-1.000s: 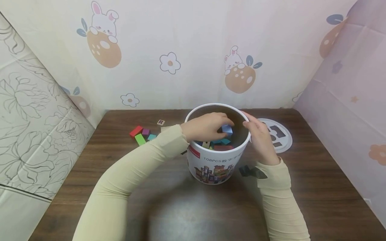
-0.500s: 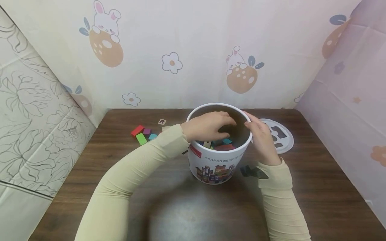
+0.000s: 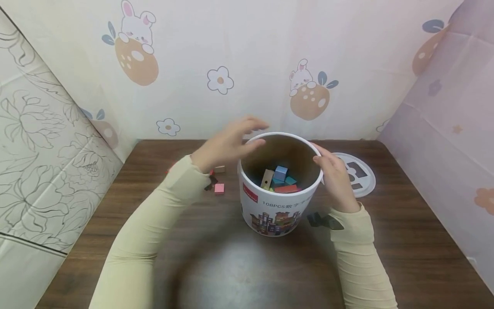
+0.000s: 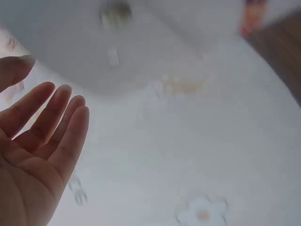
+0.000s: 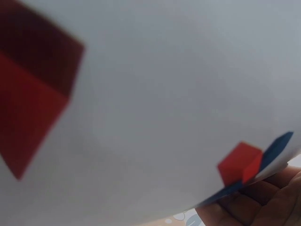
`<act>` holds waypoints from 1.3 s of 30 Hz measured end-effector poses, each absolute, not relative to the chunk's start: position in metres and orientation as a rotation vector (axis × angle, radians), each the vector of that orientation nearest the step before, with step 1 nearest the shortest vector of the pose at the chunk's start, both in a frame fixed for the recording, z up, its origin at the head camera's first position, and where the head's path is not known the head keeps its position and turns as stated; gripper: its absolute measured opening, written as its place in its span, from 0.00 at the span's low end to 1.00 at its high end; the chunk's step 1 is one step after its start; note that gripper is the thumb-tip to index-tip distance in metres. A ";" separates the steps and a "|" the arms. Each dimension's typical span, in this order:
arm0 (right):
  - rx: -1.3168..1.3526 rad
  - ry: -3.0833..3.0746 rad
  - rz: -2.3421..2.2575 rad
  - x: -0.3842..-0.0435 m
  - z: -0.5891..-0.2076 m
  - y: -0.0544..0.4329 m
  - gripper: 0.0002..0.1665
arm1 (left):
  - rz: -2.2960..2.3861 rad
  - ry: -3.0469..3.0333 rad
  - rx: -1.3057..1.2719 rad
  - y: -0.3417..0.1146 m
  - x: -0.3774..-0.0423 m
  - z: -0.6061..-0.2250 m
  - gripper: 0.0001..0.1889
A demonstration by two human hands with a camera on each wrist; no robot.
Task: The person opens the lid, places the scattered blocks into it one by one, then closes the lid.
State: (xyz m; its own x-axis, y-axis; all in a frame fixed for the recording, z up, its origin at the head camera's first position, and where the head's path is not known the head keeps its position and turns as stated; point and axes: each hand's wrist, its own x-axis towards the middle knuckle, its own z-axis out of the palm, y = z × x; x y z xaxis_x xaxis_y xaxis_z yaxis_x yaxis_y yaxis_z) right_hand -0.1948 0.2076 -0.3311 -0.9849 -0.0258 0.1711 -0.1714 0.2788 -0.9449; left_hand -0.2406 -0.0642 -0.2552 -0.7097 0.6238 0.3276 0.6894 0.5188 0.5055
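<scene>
A white bucket (image 3: 278,210) with printed toy-building pictures stands upright on the table. Inside lie several blocks, among them a light blue cube (image 3: 280,173), a tan block with a dark dot (image 3: 266,178) and a red block (image 3: 285,189). Just above the bucket's left rim is my left hand (image 3: 231,141), slightly blurred. In the left wrist view its palm (image 4: 33,169) faces the camera, fingers extended and holding nothing. My right hand (image 3: 335,178) grips the bucket's right rim, thumb on the rim. The right wrist view shows mostly bucket wall, with the hand (image 5: 263,202) at the lower right corner.
Left of the bucket, a pink block (image 3: 219,189) and a tan block (image 3: 219,169) lie on the brown wooden table (image 3: 239,266); my left arm covers others. A white lid (image 3: 364,174) with cutouts lies behind my right hand. Patterned curtains (image 3: 254,64) border the table.
My left hand, which held the light blue cube in the bucket, has let it go and risen out to the left. The cube now lies inside. My right hand stays on the rim.
</scene>
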 end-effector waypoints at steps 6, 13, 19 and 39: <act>0.206 -2.402 1.809 -0.195 -0.333 0.207 0.27 | -0.968 -2.670 -0.885 -0.113 -0.244 -0.263 0.25; 0.206 -2.395 1.789 -0.196 -0.335 0.208 0.27 | -0.910 -2.773 -0.672 -0.161 -0.252 -0.292 0.26; 0.213 -2.381 1.810 -0.196 -0.335 0.208 0.27 | -0.824 -2.920 -0.509 -0.193 -0.268 -0.346 0.26; 0.207 -2.387 1.840 -0.195 -0.333 0.206 0.27 | -0.492 -3.056 -0.532 -0.205 -0.274 -0.431 0.20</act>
State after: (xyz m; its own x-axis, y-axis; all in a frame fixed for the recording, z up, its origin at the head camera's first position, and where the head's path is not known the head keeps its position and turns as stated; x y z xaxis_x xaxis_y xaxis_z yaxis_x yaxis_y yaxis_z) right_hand -0.1952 0.2064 -0.3329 -0.9834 -0.0343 0.1781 -0.1810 0.2514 -0.9508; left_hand -0.2744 -0.2050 -0.4308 -0.9426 0.3297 0.0534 0.3298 0.8935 0.3047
